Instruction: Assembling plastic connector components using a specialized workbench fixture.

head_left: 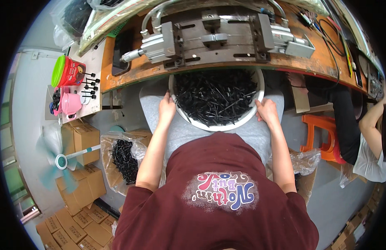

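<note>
A round white basin rests on my lap, partly under the bench edge. It is heaped with thin black stick-like pieces, apparently plastic. On the basin's left rim, my left hand is closed with the fingers curled at the edge. My right hand grips the opposite rim, thumb and fingers pinching it. Just beyond the basin, a dark metal clamping fixture with silver cylinders on both sides is mounted on the bench.
The wooden bench bounds the far side. At left are a red tub, a pink cup and a fan. A plastic-lined box holds more black pieces. An orange stool and another person are at right.
</note>
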A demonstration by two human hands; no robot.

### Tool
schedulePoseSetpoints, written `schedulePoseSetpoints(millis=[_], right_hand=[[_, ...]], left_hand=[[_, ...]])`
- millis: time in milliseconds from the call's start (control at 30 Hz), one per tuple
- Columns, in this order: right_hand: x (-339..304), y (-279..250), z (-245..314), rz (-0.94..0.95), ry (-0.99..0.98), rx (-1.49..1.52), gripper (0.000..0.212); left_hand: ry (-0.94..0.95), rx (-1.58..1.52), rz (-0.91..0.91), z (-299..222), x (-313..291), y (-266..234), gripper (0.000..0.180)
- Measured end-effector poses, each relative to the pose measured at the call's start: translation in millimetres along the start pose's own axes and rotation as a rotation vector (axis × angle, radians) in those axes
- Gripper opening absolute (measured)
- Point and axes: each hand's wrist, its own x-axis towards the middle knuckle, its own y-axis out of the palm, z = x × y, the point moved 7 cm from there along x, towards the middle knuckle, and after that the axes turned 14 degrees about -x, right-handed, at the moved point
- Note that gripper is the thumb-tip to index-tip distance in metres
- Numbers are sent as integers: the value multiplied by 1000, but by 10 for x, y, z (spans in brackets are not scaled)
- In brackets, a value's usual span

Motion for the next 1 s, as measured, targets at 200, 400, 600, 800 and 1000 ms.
schedulePoseSetpoints(millis=[200,400,600,800,1000], right_hand=[[107,-84,-1,-187,-118,-391,48],[-143,-165,146,-175,-50,-652,46],[-734,-788,1249,-131,-437,-293,31],[-1086,-1906,2558,-741,-942,-26,11],[-630,-2499,3466,-1100,-1077,-383,17]], left_hand=[[36,-205,-59,204,73,8,42],[21,-560,6,244,42,118,54],[138,-355,-80,-239,-344,-84,62],[396,-269,-54,-973,-660,-174,62],[561,-392,-22,-1250,-877,-224,64]])
